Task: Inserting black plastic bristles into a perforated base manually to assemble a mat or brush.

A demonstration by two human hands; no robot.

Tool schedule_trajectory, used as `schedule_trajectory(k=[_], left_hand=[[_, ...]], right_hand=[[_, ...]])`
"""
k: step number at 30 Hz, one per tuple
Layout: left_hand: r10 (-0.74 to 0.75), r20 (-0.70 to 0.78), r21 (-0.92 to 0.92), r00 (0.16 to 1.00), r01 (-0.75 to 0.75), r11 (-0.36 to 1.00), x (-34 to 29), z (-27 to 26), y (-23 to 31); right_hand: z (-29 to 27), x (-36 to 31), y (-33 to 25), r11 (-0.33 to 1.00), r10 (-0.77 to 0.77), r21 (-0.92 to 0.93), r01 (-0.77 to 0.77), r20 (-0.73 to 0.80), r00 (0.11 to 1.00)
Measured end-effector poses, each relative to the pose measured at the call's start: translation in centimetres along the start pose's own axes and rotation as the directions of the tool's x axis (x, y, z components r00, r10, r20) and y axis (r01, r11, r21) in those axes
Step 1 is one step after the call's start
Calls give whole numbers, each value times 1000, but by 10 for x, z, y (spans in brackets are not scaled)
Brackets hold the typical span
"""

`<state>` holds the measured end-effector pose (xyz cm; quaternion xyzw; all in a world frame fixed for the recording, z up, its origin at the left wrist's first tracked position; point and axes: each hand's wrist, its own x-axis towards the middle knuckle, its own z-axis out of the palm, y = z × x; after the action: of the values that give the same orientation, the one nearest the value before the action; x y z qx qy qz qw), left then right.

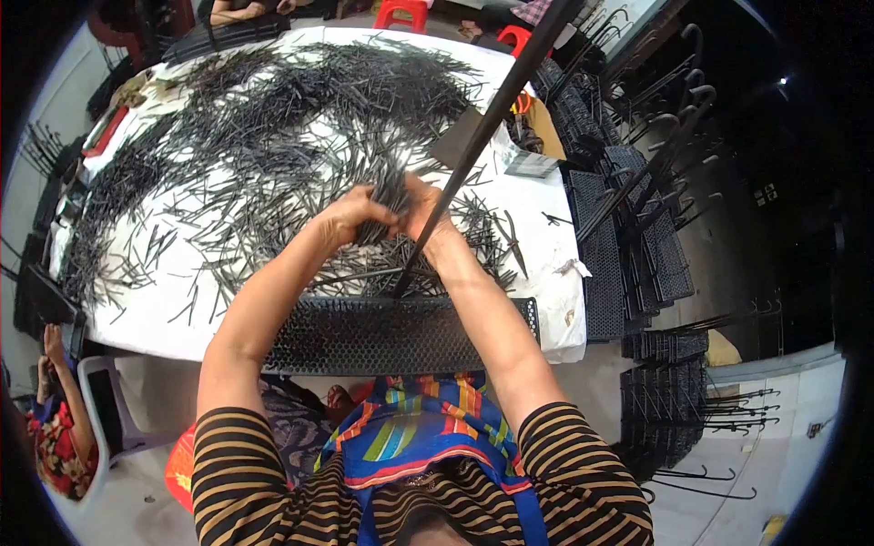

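Observation:
Over the middle of the white-covered table [146, 318], my left hand [350, 215] and my right hand [424, 207] come together around a bundle of thin black strips [391, 189]. Both hands are closed on the bundle, which stands roughly upright between them. Some of the fingers are hidden behind it. Below my wrists, at the near table edge, lies a black perforated panel [364, 332]. A long dark rod [482, 123] slants up from the panel, past my right wrist. Loose black strips [246, 136] cover much of the table.
Right of my hands lies a dark slim hand tool [513, 244], like pliers. A small open box [530, 162] sits at the table's right. Black perforated panels with hooked rods [637, 227] stack beyond. Other people's hands [55, 350] show at left and far side; red stools [401, 14] stand behind.

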<state>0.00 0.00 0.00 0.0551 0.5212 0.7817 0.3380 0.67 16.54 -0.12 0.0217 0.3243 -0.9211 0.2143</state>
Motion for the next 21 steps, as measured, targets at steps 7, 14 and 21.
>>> schedule_trajectory(k=[7, 14, 21], left_hand=[[-129, -15, 361, 991, 126, 924, -9, 6, -6], [28, -275, 912, 961, 251, 324, -20, -45, 0], [150, -605, 444, 782, 176, 879, -91, -131, 8]], right_hand=[[-13, 2, 2, 997, -12, -81, 5, -84, 996], [-75, 44, 4, 973, -229, -121, 196, -596, 770], [-72, 27, -24, 565, -374, -760, -321, -583, 722]])
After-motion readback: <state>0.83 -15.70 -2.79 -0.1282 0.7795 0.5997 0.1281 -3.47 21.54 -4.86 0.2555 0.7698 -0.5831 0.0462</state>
